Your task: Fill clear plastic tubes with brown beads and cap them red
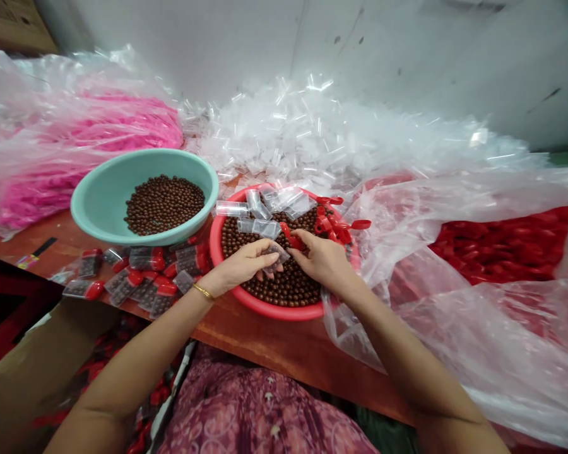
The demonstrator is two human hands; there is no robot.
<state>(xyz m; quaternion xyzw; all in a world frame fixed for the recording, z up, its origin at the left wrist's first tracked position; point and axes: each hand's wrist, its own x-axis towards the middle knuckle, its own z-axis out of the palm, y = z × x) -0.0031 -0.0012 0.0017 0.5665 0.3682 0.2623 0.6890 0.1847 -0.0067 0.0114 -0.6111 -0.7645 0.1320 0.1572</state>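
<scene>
My left hand point(243, 265) is closed round a small clear plastic tube point(275, 254) filled with brown beads, held over the red bowl point(265, 307). My right hand point(322, 257) pinches a red cap point(295, 242) right beside the tube's mouth. The red bowl holds brown beads point(288, 287), several empty clear tubes point(260, 217) and loose red caps point(334, 226). Both hands meet above the bowl's middle.
A teal bowl point(99, 202) of brown beads stands to the left. Several filled, red-capped tubes point(137, 280) lie in front of it. A heap of clear tubes point(341, 139) lies behind, with pink pieces point(99, 135) in plastic at left and red caps point(502, 246) in plastic at right.
</scene>
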